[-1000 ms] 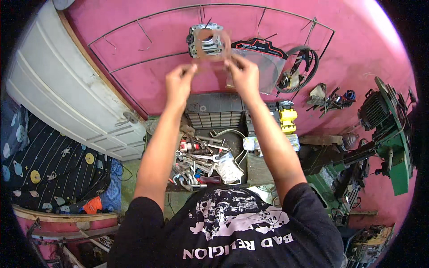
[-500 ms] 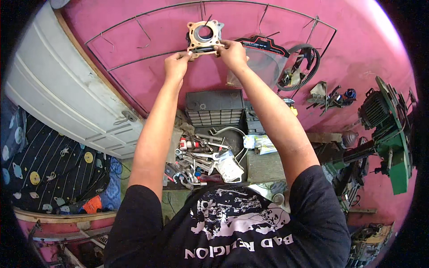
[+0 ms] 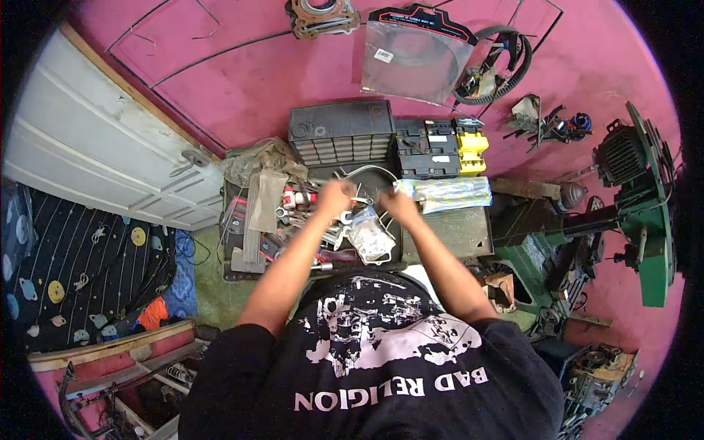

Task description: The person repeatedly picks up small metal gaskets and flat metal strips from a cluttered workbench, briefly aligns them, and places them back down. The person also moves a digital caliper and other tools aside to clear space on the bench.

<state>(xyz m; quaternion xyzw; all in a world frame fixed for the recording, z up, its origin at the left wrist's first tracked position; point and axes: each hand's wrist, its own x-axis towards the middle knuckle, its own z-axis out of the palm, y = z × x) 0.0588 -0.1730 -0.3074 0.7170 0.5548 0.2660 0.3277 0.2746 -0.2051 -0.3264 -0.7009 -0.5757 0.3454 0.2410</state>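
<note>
Half a second ago both hands were up at that copper-colored gasket (image 3: 337, 16). Now it's hanging by the pink wall (image 3: 242, 81), and they're down over the tool pile (image 3: 336, 233). Left hand (image 3: 337, 196) and right hand (image 3: 397, 205) look half-curled but blurry, can't tell if they're gripping anything.
</note>
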